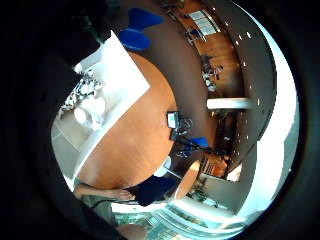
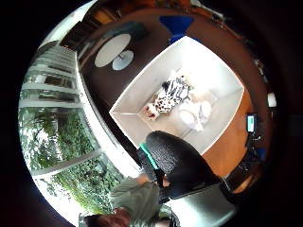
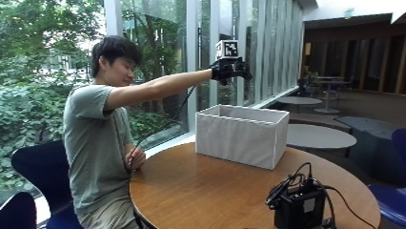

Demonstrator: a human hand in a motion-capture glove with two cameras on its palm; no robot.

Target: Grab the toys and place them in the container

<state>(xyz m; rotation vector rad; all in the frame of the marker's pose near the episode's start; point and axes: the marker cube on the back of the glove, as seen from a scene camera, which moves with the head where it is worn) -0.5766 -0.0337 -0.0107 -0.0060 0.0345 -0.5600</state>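
toys lie in the container as a gloved hand hovers high above

plush toys (image 2: 176,94), one zebra-striped, rest on the floor of the white fabric container (image 3: 239,135) on the round wooden table (image 3: 209,191). the right hand (image 3: 229,70) holds nothing, fingers loosely curled; a black device (image 3: 298,205) sits near the table's edge.

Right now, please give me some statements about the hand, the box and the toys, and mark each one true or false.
1. The gloved right hand is raised above the white container. True.
2. The container lies tipped on its side. False: it stands upright on the round wooden table.
3. Soft toys lie inside the container, among them a black-and-white striped toy. True.
4. Toys are scattered on the tabletop beside the container. False: no toy shows there, only a black device.
5. The person's bare hand grips the container. False: it rests at the table's edge.
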